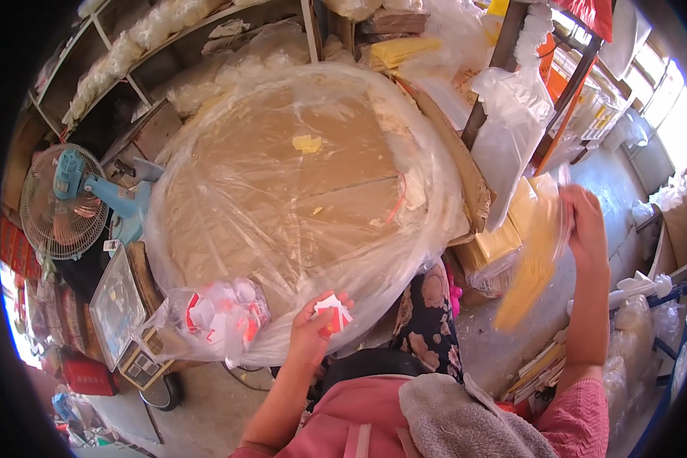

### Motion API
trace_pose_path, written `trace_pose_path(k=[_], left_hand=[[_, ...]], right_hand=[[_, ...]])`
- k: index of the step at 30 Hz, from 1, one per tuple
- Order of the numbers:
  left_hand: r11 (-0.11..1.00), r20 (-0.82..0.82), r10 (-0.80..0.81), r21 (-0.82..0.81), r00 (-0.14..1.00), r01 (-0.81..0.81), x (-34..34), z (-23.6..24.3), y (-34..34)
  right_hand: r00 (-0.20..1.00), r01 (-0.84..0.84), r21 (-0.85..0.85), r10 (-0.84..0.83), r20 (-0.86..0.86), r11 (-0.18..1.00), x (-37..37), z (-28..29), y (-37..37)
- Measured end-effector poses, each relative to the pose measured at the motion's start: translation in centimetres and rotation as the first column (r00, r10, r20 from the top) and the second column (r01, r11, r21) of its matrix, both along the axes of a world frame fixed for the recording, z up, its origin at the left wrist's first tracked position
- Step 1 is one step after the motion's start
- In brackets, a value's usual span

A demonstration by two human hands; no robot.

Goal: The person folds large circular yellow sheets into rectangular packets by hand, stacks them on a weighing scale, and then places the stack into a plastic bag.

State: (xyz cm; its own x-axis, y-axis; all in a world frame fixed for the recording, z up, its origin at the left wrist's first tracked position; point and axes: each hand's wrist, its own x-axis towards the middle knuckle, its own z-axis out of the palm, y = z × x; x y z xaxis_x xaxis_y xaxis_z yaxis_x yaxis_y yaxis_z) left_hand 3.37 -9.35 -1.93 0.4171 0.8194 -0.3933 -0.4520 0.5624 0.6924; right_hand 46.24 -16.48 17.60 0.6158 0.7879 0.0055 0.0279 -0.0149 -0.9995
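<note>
My left hand [308, 330] is closed around a few small red and white cards [334, 314], held over the near edge of the plastic-covered table [267, 191]. Out to the right, my raised right hand [585, 220] grips a long yellow packet [533, 263] that looks wrapped in clear plastic. Motion smears the packet, so its details are hard to make out. A clear bag [225, 317] with more red and white pieces lies near the table's front left, beside my left hand.
A blue fan [69, 187] stands at the left, above a weighing scale [122, 313]. Yellow packets [492, 248] are stacked right of the table. A dark post [496, 84] and hanging white plastic [515, 114] rise behind them. Shelves with plastic bundles [160, 27] line the back.
</note>
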Motion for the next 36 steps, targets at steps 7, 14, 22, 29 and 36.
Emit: trace_pose_path(k=[7, 14, 22, 29, 36], left_hand=[[0.997, 0.079, -0.037, -0.060, 0.996, 0.042, -0.8, -0.6, -1.9], [0.991, -0.011, -0.024, -0.134, 1.000, 0.022, -1.1, -0.5, -2.8], [0.989, -0.044, -0.061, -0.137, 0.997, 0.054, 1.3, -1.6, -2.0], [0.982, -0.140, -0.130, -0.153, 0.982, 0.108, 3.9, -1.5, -1.5], [0.987, -0.132, -0.113, -0.132, 0.985, 0.095, 4.7, -0.6, -1.8]], right_hand=[[0.970, -0.013, 0.539, 0.141, -0.197, 0.842, -8.7, -4.0, 16.2], [0.927, -0.028, -0.079, -0.003, -0.374, 0.996, -12.5, -21.4, 22.3], [0.744, -0.638, -0.308, 0.462, -0.482, 0.706, -1.7, -22.4, 4.3], [0.833, 0.457, -0.756, -0.523, 0.178, 0.469, 13.9, -41.6, -3.2], [0.854, 0.518, -0.557, -0.428, 0.296, 0.649, 16.9, -43.0, -4.4]])
